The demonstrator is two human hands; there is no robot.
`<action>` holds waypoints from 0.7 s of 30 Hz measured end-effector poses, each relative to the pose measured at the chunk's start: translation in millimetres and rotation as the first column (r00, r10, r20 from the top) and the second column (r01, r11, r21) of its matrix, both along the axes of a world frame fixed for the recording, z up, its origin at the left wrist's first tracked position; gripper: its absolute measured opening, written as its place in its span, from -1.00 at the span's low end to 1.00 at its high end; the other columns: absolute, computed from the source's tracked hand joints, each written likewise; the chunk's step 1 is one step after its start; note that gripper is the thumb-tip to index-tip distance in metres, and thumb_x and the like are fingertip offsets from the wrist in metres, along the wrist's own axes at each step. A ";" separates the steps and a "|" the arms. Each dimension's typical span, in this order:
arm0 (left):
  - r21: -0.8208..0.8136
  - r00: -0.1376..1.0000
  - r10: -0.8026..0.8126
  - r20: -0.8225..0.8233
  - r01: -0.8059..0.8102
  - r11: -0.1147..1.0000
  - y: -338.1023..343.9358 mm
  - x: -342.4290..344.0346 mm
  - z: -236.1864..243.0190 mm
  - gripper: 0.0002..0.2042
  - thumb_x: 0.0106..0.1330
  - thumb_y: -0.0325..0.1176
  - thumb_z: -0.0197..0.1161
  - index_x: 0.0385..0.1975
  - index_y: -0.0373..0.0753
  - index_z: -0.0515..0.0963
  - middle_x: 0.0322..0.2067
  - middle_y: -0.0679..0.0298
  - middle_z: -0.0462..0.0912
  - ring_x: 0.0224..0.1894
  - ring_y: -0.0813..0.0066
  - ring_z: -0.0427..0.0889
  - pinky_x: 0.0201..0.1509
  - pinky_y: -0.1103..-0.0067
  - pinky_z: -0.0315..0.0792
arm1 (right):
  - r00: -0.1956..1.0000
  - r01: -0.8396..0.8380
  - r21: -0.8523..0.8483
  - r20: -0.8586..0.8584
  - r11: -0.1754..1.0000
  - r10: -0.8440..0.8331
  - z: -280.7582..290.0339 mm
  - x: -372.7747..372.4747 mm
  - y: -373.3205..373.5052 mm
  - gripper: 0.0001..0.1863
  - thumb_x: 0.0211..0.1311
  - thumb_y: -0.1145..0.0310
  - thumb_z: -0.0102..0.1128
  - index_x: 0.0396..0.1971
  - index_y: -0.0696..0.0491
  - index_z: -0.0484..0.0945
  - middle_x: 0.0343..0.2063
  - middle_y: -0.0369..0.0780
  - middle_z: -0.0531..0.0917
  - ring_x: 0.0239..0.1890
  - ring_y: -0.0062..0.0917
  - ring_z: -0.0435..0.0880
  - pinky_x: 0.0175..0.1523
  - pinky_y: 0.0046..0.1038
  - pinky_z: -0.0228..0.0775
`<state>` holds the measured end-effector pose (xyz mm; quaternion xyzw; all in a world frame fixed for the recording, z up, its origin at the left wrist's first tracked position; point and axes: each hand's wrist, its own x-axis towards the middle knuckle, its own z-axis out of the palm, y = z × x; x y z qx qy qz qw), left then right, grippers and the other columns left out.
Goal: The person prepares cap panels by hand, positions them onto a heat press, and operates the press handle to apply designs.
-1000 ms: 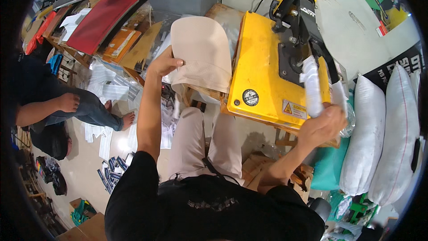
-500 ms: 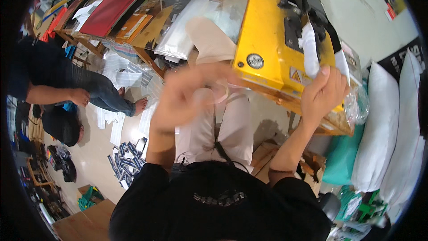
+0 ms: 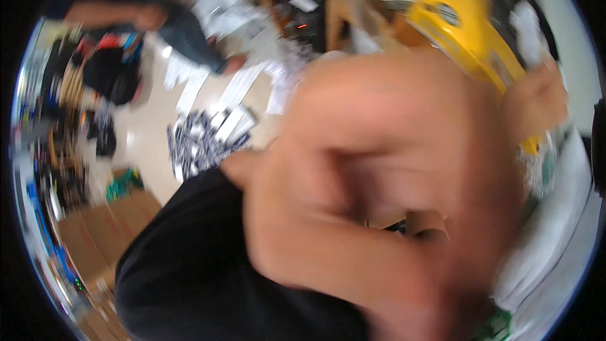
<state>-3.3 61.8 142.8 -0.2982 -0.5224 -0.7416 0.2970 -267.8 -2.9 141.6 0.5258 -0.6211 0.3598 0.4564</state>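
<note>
The picture is heavily blurred by motion. My left hand [image 3: 379, 170] is raised very close to the camera and fills the middle of the view as a skin-coloured smear, so its fingers cannot be made out. My right hand [image 3: 535, 100] rests at the near right edge of a yellow press machine [image 3: 461, 22] at the upper right; its grip is too blurred to read. My black shirt [image 3: 189, 271] fills the lower left.
Another person [image 3: 145, 16] in dark clothes sits on the floor at the upper left. Printed sheets [image 3: 202, 139] lie scattered on the pale floor. White cushions [image 3: 555, 227] stand at the right and cardboard boxes [image 3: 88, 227] at the lower left.
My left hand has left the beige cloth on the press and swung up toward the camera, now covering most of the view. The view has tilted left. My right hand stays at the press.
</note>
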 end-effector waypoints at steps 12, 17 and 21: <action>0.126 1.000 -0.009 0.023 0.006 0.992 -0.5 29.2 -10.6 -0.75 0.44 -0.27 0.23 -0.27 -0.40 0.61 -0.30 0.05 0.68 -0.28 0.17 0.66 -0.20 0.40 0.52 | 0.995 -0.078 -0.003 0.060 0.997 0.078 8.6 17.9 -3.1 -0.60 0.45 0.21 0.01 -0.56 0.14 0.51 -0.64 -0.05 0.54 -0.53 -0.09 0.50 -0.38 -0.12 0.21; 0.178 0.999 -0.032 0.011 0.030 0.984 -9.3 35.2 -6.9 -0.75 0.43 -0.27 0.22 -0.32 -0.39 0.61 -0.33 0.06 0.69 -0.30 0.19 0.67 -0.21 0.42 0.52 | 0.988 -0.008 0.144 0.153 0.990 -0.015 11.6 -8.4 8.8 -0.63 0.47 0.18 0.00 -0.40 0.11 0.65 -0.56 -0.09 0.59 -0.47 -0.15 0.55 -0.32 -0.12 0.27; 0.258 1.000 0.007 0.027 -0.014 0.966 2.8 57.3 -2.6 -0.74 0.43 -0.27 0.22 -0.36 -0.38 0.62 -0.36 0.07 0.70 -0.32 0.22 0.68 -0.22 0.43 0.52 | 0.982 -0.018 0.106 0.189 0.994 -0.002 4.2 -6.3 5.6 -0.60 0.48 0.14 -0.01 -0.25 0.17 0.68 -0.47 -0.01 0.66 -0.42 -0.12 0.61 -0.28 -0.18 0.39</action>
